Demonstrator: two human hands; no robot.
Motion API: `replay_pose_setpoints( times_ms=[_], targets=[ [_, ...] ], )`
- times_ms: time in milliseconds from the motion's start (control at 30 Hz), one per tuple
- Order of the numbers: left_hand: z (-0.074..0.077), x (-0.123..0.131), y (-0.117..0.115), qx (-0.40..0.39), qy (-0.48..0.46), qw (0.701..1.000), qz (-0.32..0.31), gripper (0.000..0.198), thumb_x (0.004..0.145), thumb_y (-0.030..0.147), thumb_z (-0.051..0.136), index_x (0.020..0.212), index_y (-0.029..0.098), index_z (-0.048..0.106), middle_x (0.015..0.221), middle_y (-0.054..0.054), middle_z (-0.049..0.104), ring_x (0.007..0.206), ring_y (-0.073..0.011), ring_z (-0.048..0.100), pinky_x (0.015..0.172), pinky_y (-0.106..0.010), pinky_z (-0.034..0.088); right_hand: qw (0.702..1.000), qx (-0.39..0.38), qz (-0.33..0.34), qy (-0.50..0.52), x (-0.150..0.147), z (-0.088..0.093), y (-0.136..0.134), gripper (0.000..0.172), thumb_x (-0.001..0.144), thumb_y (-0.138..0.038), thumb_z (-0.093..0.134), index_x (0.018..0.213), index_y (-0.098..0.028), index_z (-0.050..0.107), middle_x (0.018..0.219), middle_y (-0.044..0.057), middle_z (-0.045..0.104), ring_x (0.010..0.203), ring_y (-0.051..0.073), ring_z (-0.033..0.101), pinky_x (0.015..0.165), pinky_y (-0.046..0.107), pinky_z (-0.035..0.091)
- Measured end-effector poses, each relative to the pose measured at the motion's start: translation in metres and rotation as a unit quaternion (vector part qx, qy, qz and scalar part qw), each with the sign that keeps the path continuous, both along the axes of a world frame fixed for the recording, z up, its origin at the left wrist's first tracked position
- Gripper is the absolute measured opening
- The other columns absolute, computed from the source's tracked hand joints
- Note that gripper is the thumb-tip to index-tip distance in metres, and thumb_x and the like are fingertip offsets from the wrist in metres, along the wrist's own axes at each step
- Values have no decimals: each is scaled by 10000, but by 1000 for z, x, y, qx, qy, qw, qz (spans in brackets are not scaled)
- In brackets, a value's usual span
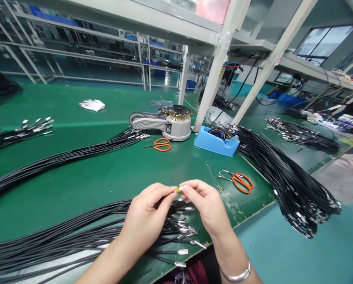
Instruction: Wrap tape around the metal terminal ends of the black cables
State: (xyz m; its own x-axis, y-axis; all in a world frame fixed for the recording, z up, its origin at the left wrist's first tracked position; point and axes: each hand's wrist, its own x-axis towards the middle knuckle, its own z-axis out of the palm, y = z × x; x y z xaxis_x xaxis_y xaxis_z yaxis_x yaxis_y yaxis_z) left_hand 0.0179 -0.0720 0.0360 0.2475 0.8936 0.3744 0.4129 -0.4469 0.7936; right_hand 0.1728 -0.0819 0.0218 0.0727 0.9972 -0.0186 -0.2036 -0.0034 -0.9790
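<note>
My left hand (146, 211) and my right hand (206, 203) meet above the near part of the table. Thumb and forefinger of each are pinched on one small cable connector (180, 189), silvery-white at the right and wrapped in yellow tape at the left. The left fingers close at its taped end, the right ones on its pale end. Whatever cable runs back from it is hidden by my left hand. Under my hands lies a bundle of black cables (84, 221), with silver metal connectors (183, 227) fanned out at its right end.
Orange-handled scissors (243, 183) lie to the right, another pair of scissors (162, 144) further back. Behind stand a grey tape dispenser (178, 126) and a blue tape holder (216, 142). A cable bundle (282, 173) hangs over the right edge. A white glove (92, 105) lies far left.
</note>
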Motion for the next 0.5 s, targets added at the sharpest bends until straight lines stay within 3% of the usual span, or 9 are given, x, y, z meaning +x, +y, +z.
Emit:
replay_pose_setpoints(
  times_ms=[133,367,500],
  targets=[
    [-6,0,-3,80,40,996,1,141,857,201,552,904,225,682,753,1,666,684,-125,597,663,-236,470,1000,6,-8,-15,1,-1,-4,166,751,-343,701,758,-178,696,687,11,669,650,136,596,650,259,487],
    [-14,-1,-2,90,40,995,-8,205,862,164,541,1025,229,648,802,1,661,724,-118,604,669,-220,474,1000,1,-18,8,-2,-4,-3,178,745,-350,700,742,-173,689,683,10,658,640,131,582,646,256,485],
    [-16,-2,-1,95,29,995,-19,226,867,124,510,991,233,665,816,-3,658,726,-107,611,662,-203,475,1000,4,-16,18,-3,-6,-1,169,753,-336,698,743,-168,680,677,4,647,635,119,568,641,243,473]
  ],
)
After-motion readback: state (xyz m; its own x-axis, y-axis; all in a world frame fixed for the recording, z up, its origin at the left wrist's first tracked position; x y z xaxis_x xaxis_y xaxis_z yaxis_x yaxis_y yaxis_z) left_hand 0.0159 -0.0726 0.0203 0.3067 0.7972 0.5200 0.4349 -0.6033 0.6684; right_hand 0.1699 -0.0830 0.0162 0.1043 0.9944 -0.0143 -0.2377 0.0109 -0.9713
